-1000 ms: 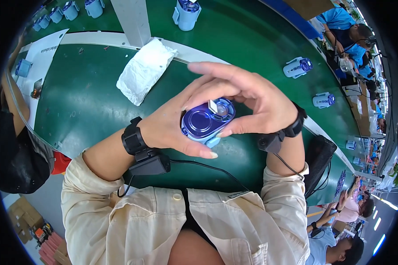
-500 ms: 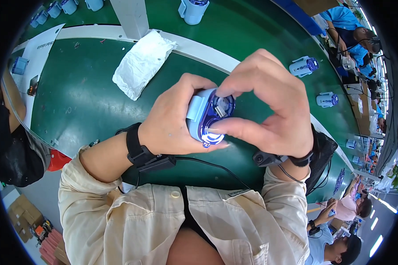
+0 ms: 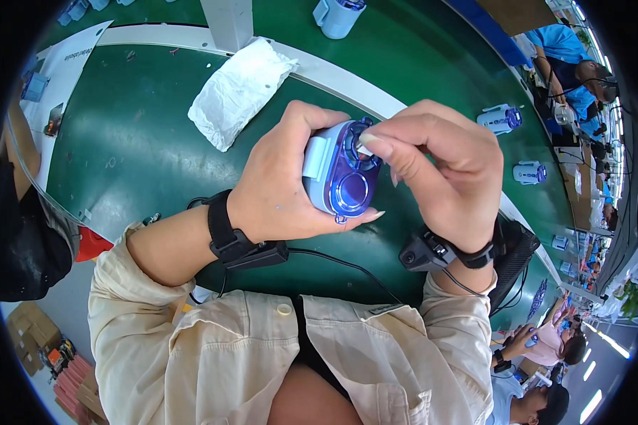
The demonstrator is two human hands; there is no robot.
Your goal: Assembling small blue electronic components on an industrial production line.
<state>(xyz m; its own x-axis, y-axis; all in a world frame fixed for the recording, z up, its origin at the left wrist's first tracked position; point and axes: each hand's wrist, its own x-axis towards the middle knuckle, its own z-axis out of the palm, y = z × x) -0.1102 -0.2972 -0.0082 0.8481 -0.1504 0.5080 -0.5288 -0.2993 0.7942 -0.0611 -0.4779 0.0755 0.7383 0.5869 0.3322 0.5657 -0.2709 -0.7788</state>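
fingers (image 3: 312, 134) of the left hand (image 3: 280, 188) are wrapped around the blue plastic device (image 3: 337, 170), held above the green table (image 3: 135, 142) | right hand (image 3: 446, 173) fingers are pinched on its top fitting | judged light, rigid, glossy-slippery; best gripped by the pale sides

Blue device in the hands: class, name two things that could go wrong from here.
1. The left hand alone cradles the blue device above the green table; it might slip and drop.
2. The right hand pinches a small white part at its top; it might slip free or seat crookedly.
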